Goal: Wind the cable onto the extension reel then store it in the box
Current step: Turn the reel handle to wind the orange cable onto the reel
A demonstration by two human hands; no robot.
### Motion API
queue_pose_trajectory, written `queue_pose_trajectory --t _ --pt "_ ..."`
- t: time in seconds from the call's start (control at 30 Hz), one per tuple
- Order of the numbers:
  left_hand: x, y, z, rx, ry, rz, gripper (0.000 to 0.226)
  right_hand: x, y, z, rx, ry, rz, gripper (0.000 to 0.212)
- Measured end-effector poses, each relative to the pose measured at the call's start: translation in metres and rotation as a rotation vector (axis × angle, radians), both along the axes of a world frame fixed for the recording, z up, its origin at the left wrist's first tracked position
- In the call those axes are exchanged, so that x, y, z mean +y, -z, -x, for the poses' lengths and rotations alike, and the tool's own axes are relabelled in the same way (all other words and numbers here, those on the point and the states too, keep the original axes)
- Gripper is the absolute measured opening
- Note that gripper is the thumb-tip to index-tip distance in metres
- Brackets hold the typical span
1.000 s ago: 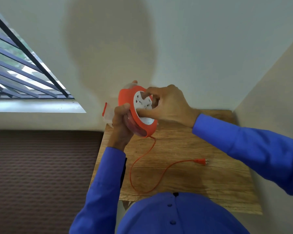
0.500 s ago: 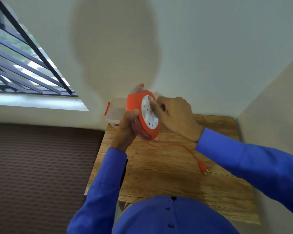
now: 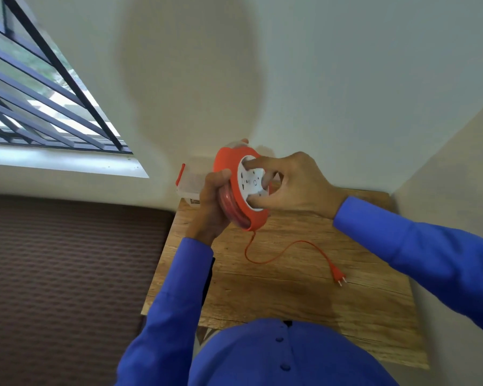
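An orange extension reel [image 3: 229,162] with a white socket face is held upright above the wooden table [image 3: 290,296]. My left hand [image 3: 212,201] grips its rim from the left, over the wound orange cable. My right hand [image 3: 293,185] has its fingers on the white face. A short length of loose orange cable [image 3: 273,256] hangs from the reel's bottom and curves across the table to the orange plug [image 3: 338,275] on the right. A clear plastic box [image 3: 190,185] with an orange latch stands behind the reel at the table's far left corner, partly hidden.
The table stands in a corner, with walls behind and to the right. A barred window [image 3: 39,107] is at the upper left. Dark brown textured floor [image 3: 67,274] lies left of the table.
The loose cable has grown shorter and the plug has slid across the table toward the right. My right hand's fingers have shifted around the reel's white face.
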State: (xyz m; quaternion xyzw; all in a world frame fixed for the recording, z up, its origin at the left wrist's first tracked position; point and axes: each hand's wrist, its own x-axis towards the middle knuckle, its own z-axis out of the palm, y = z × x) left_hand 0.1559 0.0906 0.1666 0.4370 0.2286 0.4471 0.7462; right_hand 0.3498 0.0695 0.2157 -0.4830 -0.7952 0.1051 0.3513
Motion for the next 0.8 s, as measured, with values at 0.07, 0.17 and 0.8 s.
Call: queue_pose_trajectory --t 0.07,0.17,0.8 --pt "0.001 -0.006 0.000 0.077 -0.022 -0.050 0.070 0.001 0.001 0.007 0.164 0.102 0.207 0.055" --pt "0.002 -0.007 -0.001 0.137 -0.018 -0.093 0.080 0.006 0.006 0.015 0.447 0.207 0.371 0.036" --pt "-0.002 -0.007 0.000 -0.041 0.002 0.069 0.093 -0.004 0.011 -0.013 -0.463 -0.161 -0.198 0.045"
